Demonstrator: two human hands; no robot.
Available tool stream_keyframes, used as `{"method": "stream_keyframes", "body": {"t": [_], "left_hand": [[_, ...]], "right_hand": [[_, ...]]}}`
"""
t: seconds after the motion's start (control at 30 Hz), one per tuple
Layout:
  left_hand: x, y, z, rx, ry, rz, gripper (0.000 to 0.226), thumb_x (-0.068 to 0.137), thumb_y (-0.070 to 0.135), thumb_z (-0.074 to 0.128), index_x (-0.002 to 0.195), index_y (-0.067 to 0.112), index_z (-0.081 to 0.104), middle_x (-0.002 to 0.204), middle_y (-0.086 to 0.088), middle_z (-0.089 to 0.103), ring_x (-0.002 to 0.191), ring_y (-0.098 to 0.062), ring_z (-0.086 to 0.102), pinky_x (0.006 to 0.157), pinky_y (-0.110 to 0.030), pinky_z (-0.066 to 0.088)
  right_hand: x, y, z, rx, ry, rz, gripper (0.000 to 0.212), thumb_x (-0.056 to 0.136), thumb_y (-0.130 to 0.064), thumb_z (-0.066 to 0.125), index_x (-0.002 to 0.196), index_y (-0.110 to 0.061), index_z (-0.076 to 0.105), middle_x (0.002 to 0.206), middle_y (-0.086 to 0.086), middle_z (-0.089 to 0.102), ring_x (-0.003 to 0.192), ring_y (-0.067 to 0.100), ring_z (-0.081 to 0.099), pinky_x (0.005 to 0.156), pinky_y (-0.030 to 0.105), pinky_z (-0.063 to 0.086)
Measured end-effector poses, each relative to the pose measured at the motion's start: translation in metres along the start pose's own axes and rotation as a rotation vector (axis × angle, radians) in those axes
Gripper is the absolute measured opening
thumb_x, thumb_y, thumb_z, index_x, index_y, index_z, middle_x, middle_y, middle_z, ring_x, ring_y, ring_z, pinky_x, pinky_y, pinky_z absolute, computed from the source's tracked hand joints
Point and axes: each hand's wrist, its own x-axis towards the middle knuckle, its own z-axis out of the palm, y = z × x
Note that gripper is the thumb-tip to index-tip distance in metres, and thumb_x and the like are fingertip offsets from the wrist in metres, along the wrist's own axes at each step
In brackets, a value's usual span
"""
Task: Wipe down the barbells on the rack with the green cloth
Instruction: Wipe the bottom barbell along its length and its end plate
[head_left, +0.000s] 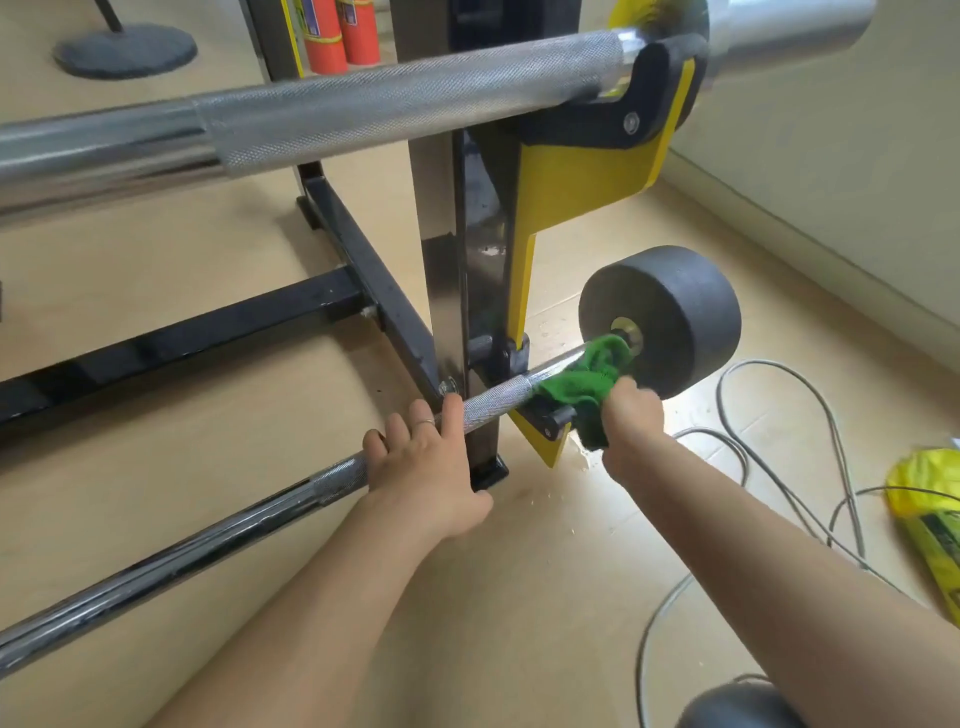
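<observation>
pale tan flooring (218, 244) runs under a black and yellow rack (467, 270) that carries 2 barbells, with a cream wall off to your right. your left hand (426, 467) sits on the lower barbell (208, 540), fingers curled over its knurled part just left of the rack upright. your right hand (631, 421) grips the green cloth (587, 379), which is bunched around the same bar between the rack's yellow hook and the black round weight (670, 317) at the bar's end. the cloth touches the collar by the weight. the upper barbell (322, 111) rests in the higher hook, untouched. grey cable (779, 488) loops on the floor to your right, beside a yellow bag (930, 519). 2 orange canisters (340, 34) stand behind the rack.
</observation>
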Motion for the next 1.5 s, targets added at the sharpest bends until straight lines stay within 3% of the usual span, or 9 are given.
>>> {"method": "stream_keyframes", "body": {"t": [0.07,0.13,0.23,0.43,0.53,0.73,1.27,1.4,1.5], "left_hand": [[0.000,0.001,0.000,-0.010,-0.008,0.003,0.092,0.071,0.059,0.064,0.138,0.025,0.013,0.127,-0.007,0.033,0.110,-0.029,0.036,0.094,-0.044,0.031],[0.000,0.000,0.000,-0.021,-0.007,0.010,0.094,0.069,0.059,0.066,0.138,0.025,0.013,0.125,-0.006,0.032,0.109,-0.029,0.035,0.094,-0.044,0.030],[-0.001,-0.004,0.000,-0.052,-0.012,0.031,0.095,0.068,0.059,0.068,0.137,0.026,0.013,0.124,-0.005,0.032,0.110,-0.028,0.035,0.097,-0.044,0.029],[0.000,-0.002,-0.002,-0.014,-0.013,0.031,0.102,0.067,0.060,0.069,0.141,0.024,0.008,0.127,-0.007,0.031,0.112,-0.028,0.035,0.099,-0.046,0.029],[0.000,-0.002,-0.001,-0.013,-0.006,0.031,0.102,0.067,0.062,0.068,0.141,0.024,0.008,0.127,-0.006,0.031,0.112,-0.028,0.035,0.099,-0.045,0.028],[-0.001,-0.006,0.000,-0.046,0.002,0.062,0.099,0.069,0.061,0.066,0.140,0.026,0.007,0.127,-0.004,0.029,0.113,-0.028,0.034,0.101,-0.046,0.028],[-0.001,-0.004,-0.001,-0.035,-0.003,0.052,0.094,0.068,0.063,0.065,0.136,0.026,0.011,0.121,-0.004,0.031,0.109,-0.026,0.035,0.098,-0.044,0.029],[-0.001,-0.004,-0.002,-0.037,-0.010,0.050,0.094,0.068,0.062,0.066,0.135,0.026,0.012,0.121,-0.004,0.032,0.109,-0.027,0.035,0.097,-0.043,0.030],[-0.001,-0.002,-0.001,-0.020,-0.007,0.039,0.096,0.067,0.061,0.067,0.137,0.025,0.011,0.122,-0.005,0.032,0.108,-0.027,0.036,0.096,-0.044,0.031]], "right_hand": [[0.015,-0.002,0.007,0.574,-0.187,0.398,0.040,0.102,-0.013,0.030,0.133,-0.002,0.055,0.129,0.020,0.063,0.104,0.034,0.066,0.074,0.045,0.058],[0.028,-0.006,0.017,0.808,-0.217,0.522,0.045,0.102,-0.021,0.027,0.131,-0.003,0.056,0.126,0.023,0.063,0.110,0.041,0.064,0.079,0.053,0.057],[0.041,-0.009,0.024,0.882,-0.195,0.435,0.050,0.103,-0.028,0.024,0.130,-0.003,0.057,0.124,0.024,0.062,0.117,0.041,0.059,0.096,0.055,0.049],[0.038,0.003,0.038,0.819,-0.290,0.355,0.045,0.100,-0.024,0.028,0.123,-0.008,0.062,0.125,0.018,0.064,0.102,0.034,0.068,0.077,0.045,0.060],[0.040,0.008,0.036,0.781,-0.521,0.412,0.045,0.096,-0.017,0.039,0.136,-0.005,0.054,0.137,0.015,0.056,0.115,0.031,0.062,0.106,0.039,0.044],[0.062,-0.013,0.019,1.120,-0.241,0.353,0.043,0.099,-0.018,0.038,0.133,-0.005,0.061,0.129,0.018,0.063,0.116,0.036,0.063,0.103,0.055,0.046],[0.020,-0.016,-0.010,0.915,-0.580,0.223,0.026,0.084,0.007,0.058,0.108,-0.001,0.052,0.118,0.018,0.053,0.120,0.032,0.057,0.109,0.045,0.045],[0.019,-0.022,-0.002,0.882,-0.444,0.176,0.014,0.091,0.005,0.056,0.104,0.001,0.058,0.111,0.019,0.061,0.113,0.032,0.064,0.099,0.039,0.051],[0.002,-0.015,0.004,0.600,-0.588,0.131,0.017,0.097,-0.010,0.058,0.111,0.001,0.060,0.112,0.015,0.067,0.105,0.025,0.066,0.086,0.033,0.052]]}}
